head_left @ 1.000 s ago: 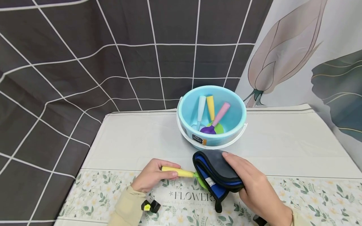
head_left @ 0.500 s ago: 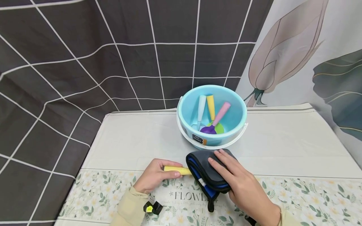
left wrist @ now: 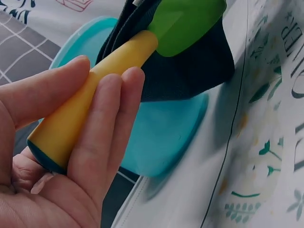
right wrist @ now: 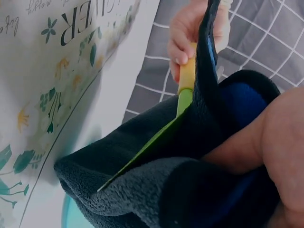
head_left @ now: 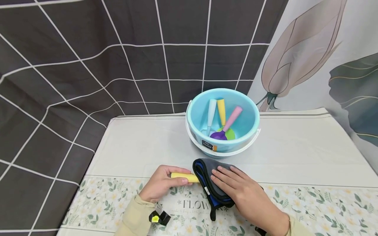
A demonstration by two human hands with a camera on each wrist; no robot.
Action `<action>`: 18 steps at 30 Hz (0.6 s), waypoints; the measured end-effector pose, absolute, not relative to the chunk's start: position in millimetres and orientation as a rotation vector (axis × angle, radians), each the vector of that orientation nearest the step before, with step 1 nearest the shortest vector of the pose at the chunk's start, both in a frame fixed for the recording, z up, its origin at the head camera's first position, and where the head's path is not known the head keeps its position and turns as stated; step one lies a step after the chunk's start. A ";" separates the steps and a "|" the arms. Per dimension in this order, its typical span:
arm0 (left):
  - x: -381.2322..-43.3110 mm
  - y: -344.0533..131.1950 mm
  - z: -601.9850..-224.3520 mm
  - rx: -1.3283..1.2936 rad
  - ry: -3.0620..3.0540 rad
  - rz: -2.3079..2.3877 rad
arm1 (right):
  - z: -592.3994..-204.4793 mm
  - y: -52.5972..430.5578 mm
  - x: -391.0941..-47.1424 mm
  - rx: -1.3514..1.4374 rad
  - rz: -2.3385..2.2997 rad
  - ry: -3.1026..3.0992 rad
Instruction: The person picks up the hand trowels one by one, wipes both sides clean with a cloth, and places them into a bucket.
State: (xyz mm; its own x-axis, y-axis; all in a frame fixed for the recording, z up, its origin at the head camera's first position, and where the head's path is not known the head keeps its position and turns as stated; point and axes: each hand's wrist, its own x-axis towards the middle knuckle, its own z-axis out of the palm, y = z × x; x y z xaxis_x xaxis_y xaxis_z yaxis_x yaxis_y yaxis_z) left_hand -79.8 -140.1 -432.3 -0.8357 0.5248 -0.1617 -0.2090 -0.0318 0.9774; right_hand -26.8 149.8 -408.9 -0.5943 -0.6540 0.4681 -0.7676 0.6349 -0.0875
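My left hand [head_left: 160, 183] pinches the yellow handle of a toy shovel [head_left: 184, 177] between thumb and fingers, low over the table. A folded grey and blue cloth [head_left: 211, 167] with black edging covers the shovel's blade in the head view. My right hand [head_left: 248, 198] holds this cloth, fingers spread across its top; in the right wrist view the thumb goes inside the fold. There the green blade [right wrist: 154, 142] lies between layers of the cloth [right wrist: 128, 142]. From the left wrist the green blade [left wrist: 190, 28] shows against the cloth [left wrist: 190, 78].
Behind the hands stands a light blue bucket [head_left: 192, 131] with a white handle hanging at its front. Inside it are a light blue tool [head_left: 211, 113], a yellow-handled green one [head_left: 221, 111] and a pink and purple scoop [head_left: 232, 118]. A dark gridded curtain [head_left: 141, 62] hangs behind the table.
My right hand and the cloth have moved left along the shovel, covering the green blade in the head view. The right fingers have shifted farther over the cloth's top. My left hand barely moves.
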 end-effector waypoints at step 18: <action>-77.0 -139.5 -427.4 0.340 1.790 1.979 | -410.5 160.1 -32.9 1.100 0.428 -2.560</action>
State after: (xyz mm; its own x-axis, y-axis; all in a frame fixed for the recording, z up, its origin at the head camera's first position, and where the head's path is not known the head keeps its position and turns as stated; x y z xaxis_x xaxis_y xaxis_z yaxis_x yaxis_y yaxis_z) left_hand -77.0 -139.5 -427.4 -0.8693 0.4809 -0.1139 -0.1614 -0.0584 0.9852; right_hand -32.9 160.1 -410.5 -0.6518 -0.6423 0.4033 -0.7385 0.6585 -0.1448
